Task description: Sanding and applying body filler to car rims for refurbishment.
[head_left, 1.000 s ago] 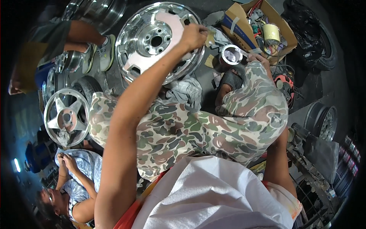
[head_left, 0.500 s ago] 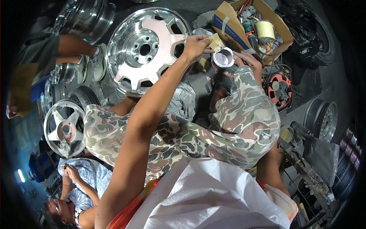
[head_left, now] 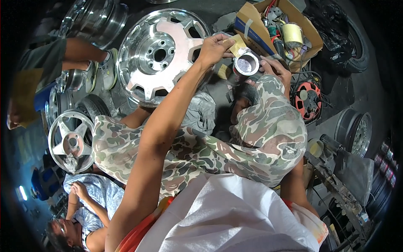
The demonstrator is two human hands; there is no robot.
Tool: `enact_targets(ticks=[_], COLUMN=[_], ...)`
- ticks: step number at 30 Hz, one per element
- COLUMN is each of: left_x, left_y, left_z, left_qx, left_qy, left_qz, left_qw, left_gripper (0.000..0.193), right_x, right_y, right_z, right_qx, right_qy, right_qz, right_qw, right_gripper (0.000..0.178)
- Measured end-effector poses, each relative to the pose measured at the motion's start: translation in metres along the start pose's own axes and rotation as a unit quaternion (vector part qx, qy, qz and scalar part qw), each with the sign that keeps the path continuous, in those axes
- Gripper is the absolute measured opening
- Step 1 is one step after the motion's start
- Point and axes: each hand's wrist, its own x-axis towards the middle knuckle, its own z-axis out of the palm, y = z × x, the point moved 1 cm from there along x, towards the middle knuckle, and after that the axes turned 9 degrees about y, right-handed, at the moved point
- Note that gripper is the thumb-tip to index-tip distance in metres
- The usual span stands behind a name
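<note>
In my left hand (head_left: 216, 50) is a flat yellow card-like piece (head_left: 238, 43), pinched between thumb and fingers, with whitish paste at its lower edge. That edge is at the rim of an open round can (head_left: 247, 64) holding pale pinkish-white paste. My right hand (head_left: 276, 69) curls at the can's right side, its fingers against it; part of the grip is hidden behind my knee. Left of my left hand lies a large alloy wheel rim (head_left: 159, 54), polished silver with pale pink patches on its spokes.
A grey cloth (head_left: 200, 112) and a small yellow block (head_left: 223, 72) lie below the can. A cardboard box (head_left: 252, 31) of tools stands beyond it. A red cable reel (head_left: 307, 100) is at right, a five-spoke wheel (head_left: 63, 147) at left. Two other people are on the left.
My left hand has shifted slightly left and up with the yellow card. My right hand has moved a little right and down beside the can, and my right knee has tipped slightly.
</note>
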Motion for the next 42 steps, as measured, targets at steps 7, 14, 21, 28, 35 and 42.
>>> enact_targets(ticks=[7,14,21,28,35,42], left_x=[-0.003,-0.007,-0.006,-0.008,-0.022,-0.05], left_y=[0.009,0.01,0.006,0.0,0.006,0.043], left_z=[0.013,-0.007,-0.007,0.01,-0.026,-0.122], left_qx=[-0.015,0.011,0.004,-0.167,-0.131,0.066], left_qy=[-0.029,-0.016,0.061,0.05,0.128,0.211], left_qz=[-0.003,0.005,-0.032,-0.111,-0.121,-0.06], left_qw=[0.999,1.0,0.998,0.978,0.976,0.973], left_gripper=[0.026,0.023,0.021,0.02,0.018,0.018], right_x=[-0.006,-0.012,-0.016,-0.005,-0.017,-0.026], right_y=[-0.007,0.008,0.003,0.004,0.027,0.062], right_z=[0.006,0.022,0.023,0.022,0.028,0.025], right_qx=[0.041,0.055,0.12,-0.162,-0.243,-0.085], right_qy=[0.044,-0.025,0.009,0.033,-0.108,-0.083], right_qz=[0.19,0.255,0.259,-0.15,-0.137,0.103], right_qw=[0.98,0.965,0.958,0.975,0.954,0.988], right_gripper=[0.023,0.024,0.022,0.026,0.023,0.031])
